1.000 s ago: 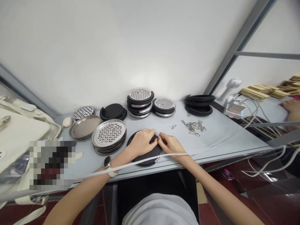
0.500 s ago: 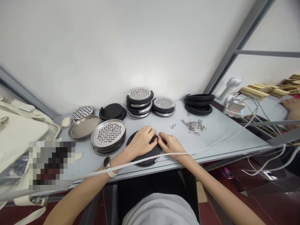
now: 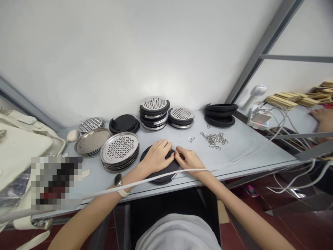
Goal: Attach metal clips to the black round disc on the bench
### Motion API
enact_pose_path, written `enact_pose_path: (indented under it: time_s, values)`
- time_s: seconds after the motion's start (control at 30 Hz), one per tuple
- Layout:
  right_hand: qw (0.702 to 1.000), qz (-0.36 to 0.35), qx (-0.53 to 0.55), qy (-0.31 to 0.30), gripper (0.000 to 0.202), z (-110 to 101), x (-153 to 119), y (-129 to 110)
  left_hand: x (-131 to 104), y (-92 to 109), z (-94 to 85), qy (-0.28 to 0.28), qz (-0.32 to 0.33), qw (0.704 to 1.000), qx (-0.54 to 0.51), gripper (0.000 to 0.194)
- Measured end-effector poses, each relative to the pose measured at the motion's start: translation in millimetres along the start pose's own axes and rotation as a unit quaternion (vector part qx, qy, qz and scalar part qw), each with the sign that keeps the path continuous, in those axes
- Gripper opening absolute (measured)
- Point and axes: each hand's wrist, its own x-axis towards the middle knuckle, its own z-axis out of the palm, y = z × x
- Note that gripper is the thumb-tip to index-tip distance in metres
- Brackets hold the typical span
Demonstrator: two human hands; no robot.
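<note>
A round black disc with a thin metal rim (image 3: 162,177) lies at the front edge of the table. Across its top rests my left hand (image 3: 159,156), fingers bent and closed over the disc, thumb toward its right side. At the disc's right edge, my right hand (image 3: 191,160) is closed in a pinch, its fingertips almost touching those of the left. Whatever small thing is pinched there is hidden by the fingers. Beyond my right hand lie a loose wire clip (image 3: 191,139) and a heap of metal clips (image 3: 217,139).
Left of the disc stands a stack of grater plates (image 3: 119,150), with plain metal lids (image 3: 93,141) and black covers (image 3: 123,124) behind. Assembled grater stacks (image 3: 154,113) and black rings (image 3: 220,114) line the wall. A white cable (image 3: 145,183) crosses in front of my wrists. Another person's hand (image 3: 324,118) is far right.
Both hands stay at the disc in nearly the same pose. The whole view has shifted very slightly; nothing else visibly differs.
</note>
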Motion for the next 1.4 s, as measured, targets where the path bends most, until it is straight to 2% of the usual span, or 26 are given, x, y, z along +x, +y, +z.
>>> enact_pose_path:
  time_s: [0.27,0.33,0.47,0.53,0.63,0.73,0.9,1.03,1.13,1.3,1.4]
  values:
    - [1.0,0.0,0.003,0.009,0.023,2.2,-1.3,2.6,-0.7,0.8,-0.4,-0.007,0.0,1.0,0.002,0.006]
    - [0.999,0.005,0.014,0.042,0.022,2.4,-1.9,3.9,-0.4,1.4,-1.2,-0.009,-0.001,1.0,0.004,0.006]
    - [0.987,-0.006,0.068,0.146,0.022,-1.9,2.5,2.1,0.3,1.6,-1.3,-0.007,0.006,1.0,-0.012,0.007]
    - [0.982,-0.035,0.095,0.159,0.024,-5.0,9.5,-1.4,0.6,0.9,-0.3,-0.005,0.022,0.999,-0.03,0.011]
    - [0.978,-0.073,0.134,0.14,0.023,-7.6,24.6,-8.7,0.9,-1.1,1.6,-0.013,0.047,0.997,-0.059,0.019]
    - [0.974,-0.091,0.194,0.067,0.026,-6.5,38.8,-15.3,0.7,-2.8,3.0,-0.019,0.059,0.994,-0.086,0.027]
    - [0.969,-0.095,0.227,0.005,0.029,-3.0,53.7,-17.5,1.1,-4.1,3.9,-0.021,0.031,0.99,-0.132,0.035]
    - [0.947,-0.099,0.304,-0.043,0.035,0.2,67.6,-15.3,2.7,-7.0,4.7,-0.022,0.011,0.988,-0.155,0.042]
    - [0.936,-0.101,0.333,-0.048,0.036,6.1,77.3,-14.2,2.9,-9.0,5.6,-0.03,-0.008,0.987,-0.159,0.04]
    - [0.938,-0.101,0.331,-0.024,0.036,11.9,80.7,-11.7,2.7,-7.5,3.7,-0.036,-0.013,0.986,-0.16,0.031]
    - [0.925,-0.101,0.363,-0.045,0.034,10.8,79.8,-10.1,2.8,-6.1,2.0,-0.03,-0.009,0.988,-0.153,0.03]
